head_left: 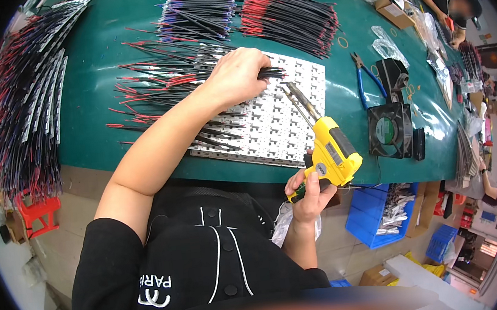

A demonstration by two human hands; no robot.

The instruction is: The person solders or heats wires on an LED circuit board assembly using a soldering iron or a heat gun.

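Note:
My left hand (236, 77) is closed round a small bunch of black wires (275, 73), whose ends stick out past the fingers. It is above a board of white parts (289, 112) set in rows. Many black wires with red tips (155, 83) reach leftward from that board. My right hand (311, 198) grips a yellow soldering gun (333, 153) by its handle. The gun's metal tip (301, 97) points up and left, close to the wire ends in my left hand; whether they touch I cannot tell.
Two wire bundles (289, 22) (198, 13) lie beyond the board on the green table (105, 31). More wired strips (34, 104) hang at the left. To the right are blue-handled pliers (369, 80) and a black fan (388, 131). Below the edge stands a blue bin (371, 218). Other people (455, 6) work farther right.

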